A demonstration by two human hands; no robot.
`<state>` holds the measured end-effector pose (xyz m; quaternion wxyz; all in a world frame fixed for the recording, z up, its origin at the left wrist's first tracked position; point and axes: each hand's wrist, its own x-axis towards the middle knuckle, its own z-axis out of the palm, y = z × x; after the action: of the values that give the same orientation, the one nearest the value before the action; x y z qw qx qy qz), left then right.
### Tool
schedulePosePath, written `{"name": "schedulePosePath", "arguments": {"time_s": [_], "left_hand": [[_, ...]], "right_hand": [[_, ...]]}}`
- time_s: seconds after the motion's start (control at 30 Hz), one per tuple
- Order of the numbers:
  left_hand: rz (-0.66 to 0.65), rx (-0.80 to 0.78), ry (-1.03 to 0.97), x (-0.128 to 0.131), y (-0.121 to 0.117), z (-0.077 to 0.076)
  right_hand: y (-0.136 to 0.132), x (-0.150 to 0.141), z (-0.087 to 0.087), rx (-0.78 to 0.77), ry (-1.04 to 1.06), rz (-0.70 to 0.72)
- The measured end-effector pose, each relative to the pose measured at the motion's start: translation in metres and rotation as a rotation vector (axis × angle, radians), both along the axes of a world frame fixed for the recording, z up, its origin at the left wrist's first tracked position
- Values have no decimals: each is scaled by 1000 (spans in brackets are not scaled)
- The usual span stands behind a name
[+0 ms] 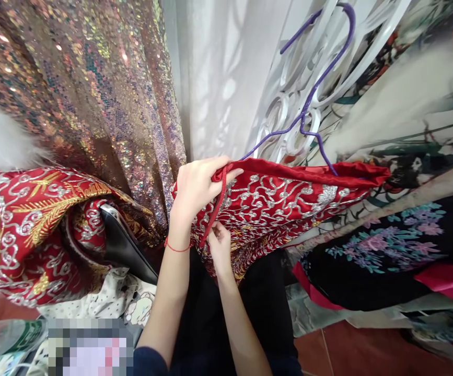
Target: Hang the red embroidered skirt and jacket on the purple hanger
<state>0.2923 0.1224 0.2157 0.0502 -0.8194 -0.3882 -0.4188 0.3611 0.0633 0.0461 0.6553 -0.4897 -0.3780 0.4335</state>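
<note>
A red satin skirt (285, 201) with silver and gold embroidery hangs tilted in front of me, its plain red waistband at the top. A purple hanger (303, 112) reaches down into the waistband opening; its lower part is hidden by the cloth. My left hand (198, 185) is closed around the left end of the waistband, thumb on the near side. Just below, my right hand (219, 241) pinches the skirt's side beside a red corded edge (220, 201) that runs down from the left hand. The fingertips of the right hand are partly hidden.
More red embroidered cloth (46, 219) lies at the left with a black flat item (122, 243) against it. A sequined curtain (89, 89) hangs behind. A white scrollwork chair back (289, 104) stands behind the hanger. Black floral cloth (383, 250) lies right; a plastic bottle (10, 337) lies lower left.
</note>
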Motion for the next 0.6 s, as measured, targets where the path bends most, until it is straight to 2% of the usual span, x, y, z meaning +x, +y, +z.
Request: {"name": "schedulePosePath", "arguments": {"time_s": [0.2,0.47,0.53,0.6], "left_hand": [[18,-9,2,2,-3,2],[36,12,15,0,7,7],[77,58,-17,-5,7,8],[158,117,-111,-13,0,-1]], "right_hand": [[-4,6,12,-23,114,44],[-15,9,15,34,110,111],[-16,10,14,59,89,115],[-17,11,13,54,88,101]]}}
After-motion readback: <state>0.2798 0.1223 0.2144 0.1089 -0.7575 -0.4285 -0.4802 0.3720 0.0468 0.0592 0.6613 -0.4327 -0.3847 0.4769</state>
